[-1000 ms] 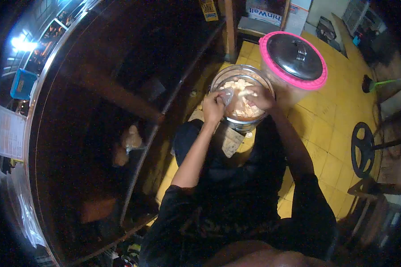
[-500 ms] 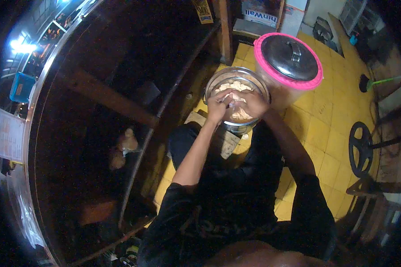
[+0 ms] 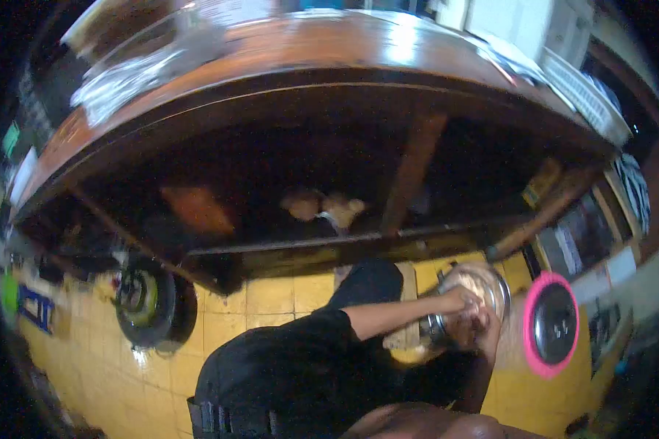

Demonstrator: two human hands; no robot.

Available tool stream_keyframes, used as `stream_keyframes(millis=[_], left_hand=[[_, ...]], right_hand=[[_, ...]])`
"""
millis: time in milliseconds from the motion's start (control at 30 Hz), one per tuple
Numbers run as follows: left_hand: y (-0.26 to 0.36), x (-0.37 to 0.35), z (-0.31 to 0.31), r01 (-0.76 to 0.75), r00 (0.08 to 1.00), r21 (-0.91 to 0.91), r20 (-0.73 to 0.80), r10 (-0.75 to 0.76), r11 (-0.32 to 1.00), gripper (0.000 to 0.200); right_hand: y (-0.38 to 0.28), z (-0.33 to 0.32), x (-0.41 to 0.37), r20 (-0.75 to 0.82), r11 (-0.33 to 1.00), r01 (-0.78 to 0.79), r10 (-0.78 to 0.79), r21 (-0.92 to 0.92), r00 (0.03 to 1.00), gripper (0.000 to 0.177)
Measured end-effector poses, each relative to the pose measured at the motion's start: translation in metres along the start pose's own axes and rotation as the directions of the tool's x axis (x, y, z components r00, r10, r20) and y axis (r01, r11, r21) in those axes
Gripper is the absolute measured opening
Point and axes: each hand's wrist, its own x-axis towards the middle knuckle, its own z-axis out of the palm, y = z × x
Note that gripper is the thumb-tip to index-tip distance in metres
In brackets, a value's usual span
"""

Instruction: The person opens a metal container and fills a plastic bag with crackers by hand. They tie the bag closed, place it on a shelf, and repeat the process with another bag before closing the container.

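A shiny metal pot (image 3: 504,293) stands on the floor in front of my knees, holding pale, lumpy pieces (image 3: 467,279) that look soft. Over its opening, my left hand (image 3: 457,301) reaches in from the left with the fingers curled. My right hand (image 3: 488,325) meets it from the near side, fingers closed as well. Something small and pale seems to be pinched where the fingertips come together, but blur hides what it is. Both hands nearly touch each other.
A pink-rimmed bucket (image 3: 530,325) with a dark metal lid (image 3: 556,323) stands right of the pot. A long wooden table (image 3: 329,77) spans the space ahead, with plastic bags (image 3: 128,84) on top. A round dark container (image 3: 176,311) sits on the yellow tiles at left.
My view has swung to the left, so the pot and bucket now appear farther right and lower. Both hands stay together over the pot.
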Motion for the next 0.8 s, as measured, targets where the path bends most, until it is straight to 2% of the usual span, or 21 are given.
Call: stream_keyframes(millis=[33,67,100,133,167,200,233,267,300,333,367,400,433,467,533,567,600,633,700,733,800], left_hand=[[-0.01,0.003,0.001,0.134,0.986,-0.019,-0.098,-0.135,0.991,0.023],[0.002,0.001,-0.002,0.205,0.971,-0.083,-0.11,-0.214,0.975,0.022],[0.01,-0.001,-0.003,0.275,0.95,-0.154,-0.107,-0.293,0.949,0.022],[-0.008,0.001,-0.003,0.193,0.972,-0.072,-0.119,-0.201,0.979,0.021],[-0.031,0.004,-0.004,0.113,0.986,0.01,-0.122,-0.111,0.994,0.02],[-0.009,-0.001,0.0,0.157,0.979,0.11,-0.148,-0.14,0.981,0.017],[-0.008,0.0,0.0,0.149,0.979,0.111,-0.158,-0.131,0.983,0.017],[-0.017,0.003,0.005,0.157,0.984,-0.035,-0.082,-0.159,0.987,0.019],[-0.006,0.002,0.005,0.171,0.985,-0.178,-0.003,-0.175,0.969,0.02],[0.006,0.0,0.003,0.266,0.964,-0.112,0.023,-0.265,0.957,0.024],[0.006,-0.002,0.0,0.26,0.965,-0.11,0.014,-0.26,0.959,0.024],[0.001,-0.005,-0.001,0.234,0.972,-0.065,-0.009,-0.235,0.97,0.025],[-0.004,-0.007,0.0,0.209,0.978,-0.02,-0.027,-0.209,0.978,0.026],[-0.02,-0.005,-0.006,0.066,0.997,0.05,-0.029,-0.065,0.997,0.029],[-0.037,-0.003,-0.009,0.062,0.997,0.058,-0.059,-0.058,0.996,0.032],[-0.039,-0.002,-0.008,0.062,0.995,0.062,-0.081,-0.057,0.996,0.036],[-0.041,0.0,-0.005,0.09,0.994,-0.027,-0.053,-0.092,0.996,0.04],[-0.043,0.001,-0.005,0.088,0.994,-0.028,-0.056,-0.09,0.996,0.04],[-0.007,-0.009,-0.002,0.157,0.986,-0.051,-0.053,-0.16,0.986,0.038],[0.015,-0.015,-0.001,0.19,0.98,-0.063,-0.051,-0.194,0.98,0.037],[0.041,-0.021,-0.001,0.252,0.965,-0.086,-0.049,-0.257,0.964,0.035]], right_hand=[[-0.021,0.023,-0.01,0.007,0.997,0.031,-0.031,-0.064,1.0,0.033],[-0.018,0.025,-0.007,0.038,0.997,0.042,-0.039,-0.071,0.999,0.033],[-0.013,0.023,-0.01,-0.008,0.972,0.089,-0.093,-0.216,0.996,0.025],[-0.008,0.019,-0.009,-0.051,0.925,0.127,-0.155,-0.358,0.987,0.022],[-0.002,0.015,-0.005,-0.036,0.921,0.135,-0.158,-0.365,0.987,0.022],[0.002,0.01,-0.001,-0.001,0.855,0.152,-0.176,-0.495,0.984,0.027],[0.004,0.009,0.006,0.036,0.771,0.172,-0.19,-0.613,0.981,0.032],[-0.039,0.049,-0.015,-0.042,0.897,-0.03,0.012,-0.44,0.999,0.038],[-0.034,0.047,-0.009,-0.029,0.896,-0.02,0.008,-0.443,1.0,0.038],[-0.022,0.04,-0.004,0.016,0.928,0.047,-0.044,-0.37,0.999,0.042],[-0.009,0.031,0.001,0.057,0.951,0.111,-0.098,-0.29,0.994,0.046],[-0.007,0.031,0.003,0.084,0.944,0.067,-0.042,-0.322,0.996,0.056],[-0.007,0.03,0.001,0.089,0.943,0.069,-0.043,-0.325,0.995,0.056],[-0.024,0.045,-0.009,0.149,0.93,0.123,-0.075,-0.347,0.986,0.056],[-0.03,0.054,-0.01,0.215,0.912,0.18,-0.105,-0.368,0.971,0.057],[-0.026,0.054,-0.008,0.212,0.947,0.152,-0.093,-0.283,0.973,0.057],[-0.025,0.055,-0.007,0.211,0.973,0.122,-0.08,-0.197,0.974,0.057],[-0.027,0.054,-0.007,0.214,0.972,0.123,-0.079,-0.199,0.974,0.057],[-0.043,0.067,-0.014,0.09,0.904,0.076,-0.042,-0.421,0.995,0.055],[-0.029,0.055,-0.006,0.092,0.903,0.078,-0.043,-0.422,0.995,0.055],[0.009,0.017,0.017,0.163,0.771,0.216,-0.146,-0.6,0.976,0.056]])
